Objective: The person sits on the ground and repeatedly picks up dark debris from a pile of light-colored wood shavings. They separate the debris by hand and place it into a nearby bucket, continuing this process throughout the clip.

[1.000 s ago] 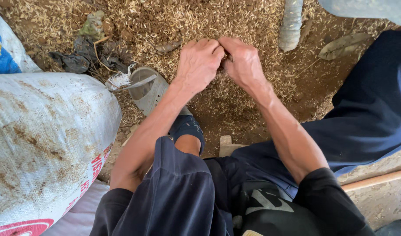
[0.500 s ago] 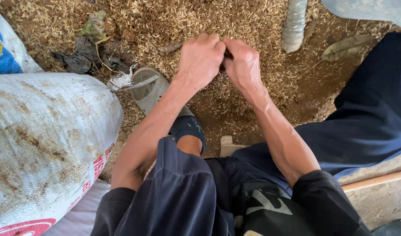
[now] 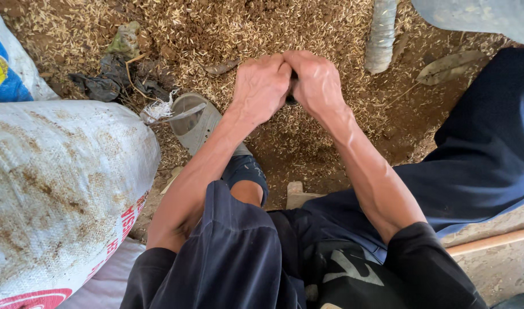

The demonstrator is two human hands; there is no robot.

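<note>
dark object [image 3: 291,97]: small, pinched between both fists, low over the husk floor ahead of the knees; mostly hidden, kind cannot be told.
left hand [image 3: 262,86]: fingers curled tight into a fist, knuckles up, pressed against the right hand; appears to grip the dark object from its side.
right hand [image 3: 316,80]: likewise curled shut, thumb side touching the left hand; closes on the same object, so the load looks shared by both grips.
knees: spread, forearms passing between them; likely a low seat, giving reach to the ground.
sack [image 3: 56,189]: white woven, soiled, bulging, just beside the left leg.
shoe [image 3: 196,120]: grey, on the left foot, planted on the husks near the left hand.
husks [image 3: 216,28]: pale chaff scattered thick over brown soil.
rags [image 3: 110,80]: dark scraps, well apart, far left.
pipe [image 3: 382,34]: grey, upright-looking, beyond the right hand.
</note>
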